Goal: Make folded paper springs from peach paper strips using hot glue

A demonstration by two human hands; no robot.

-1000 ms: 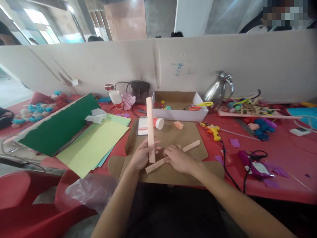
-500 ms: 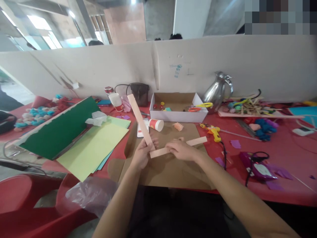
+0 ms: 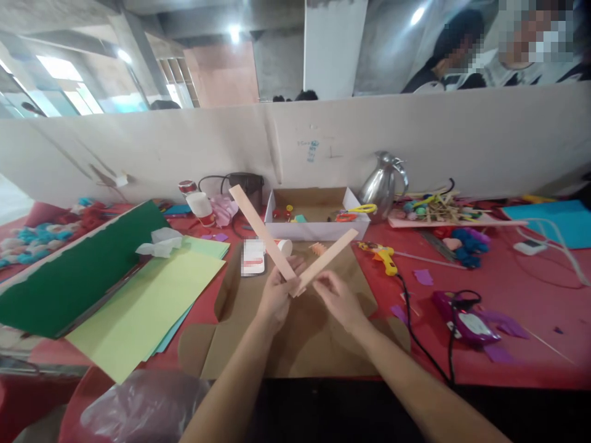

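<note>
The left hand (image 3: 276,299) is gripping the left strip (image 3: 258,224) near its lower end. The right hand (image 3: 340,303) is curling just beside the right strip (image 3: 330,258); contact cannot be confirmed. Both pale strips are slanting above the cardboard (image 3: 295,354), their lower ends meeting in a V. Progress, as judged: pairing of the ends is showing, while fixing is going unconfirmed, since no bond is showing. A paper cup (image 3: 285,248) and a pleated piece (image 3: 317,248) are lying beyond, partly hidden, crowding the cardboard's far part. On the red surface (image 3: 545,326), a yellow glue gun (image 3: 388,263) is resting rightward, its black cord (image 3: 409,314) trailing beside the cardboard.
</note>
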